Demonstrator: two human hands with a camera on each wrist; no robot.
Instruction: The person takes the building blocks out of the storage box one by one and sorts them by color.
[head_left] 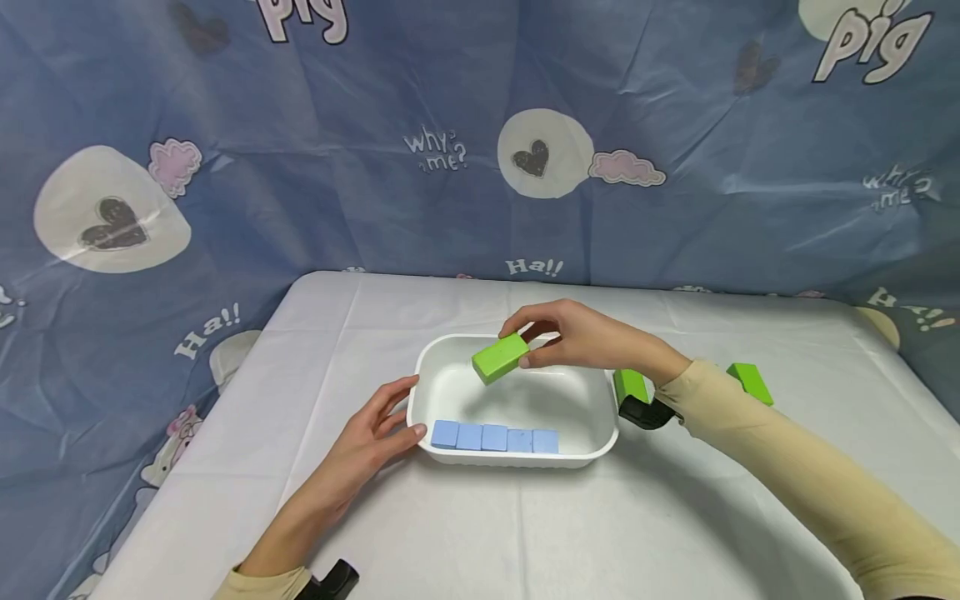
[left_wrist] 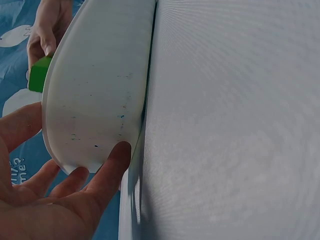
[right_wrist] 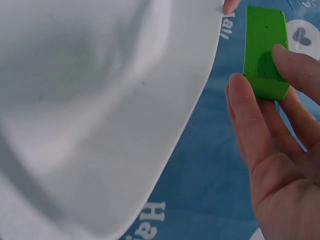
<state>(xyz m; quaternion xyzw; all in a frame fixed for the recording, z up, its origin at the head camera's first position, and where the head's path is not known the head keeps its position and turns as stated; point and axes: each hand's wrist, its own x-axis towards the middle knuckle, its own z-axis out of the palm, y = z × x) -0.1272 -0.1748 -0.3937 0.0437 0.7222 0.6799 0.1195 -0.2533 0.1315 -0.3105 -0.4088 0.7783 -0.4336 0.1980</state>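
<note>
A white tray (head_left: 525,461) stands on the table with a row of several light blue blocks (head_left: 494,437) along its near side. My left hand (head_left: 367,442) holds the tray's left end, thumb at the rim and fingers round the outer wall. Over the tray's far half, my right hand (head_left: 570,333) pinches a green block (head_left: 500,358) between thumb and fingers, with the block tilted. In the right wrist view that green block (right_wrist: 266,47) is seen lengthwise, its lower end between the fingertips.
Right beside the tray lies a second green block (head_left: 630,386), partly covered by the right wrist and its black strap (head_left: 647,412). Another green block (head_left: 750,382) lies farther right, behind the sleeve. A white cloth covers the table (head_left: 450,533); a blue patterned curtain (head_left: 375,208) hangs behind.
</note>
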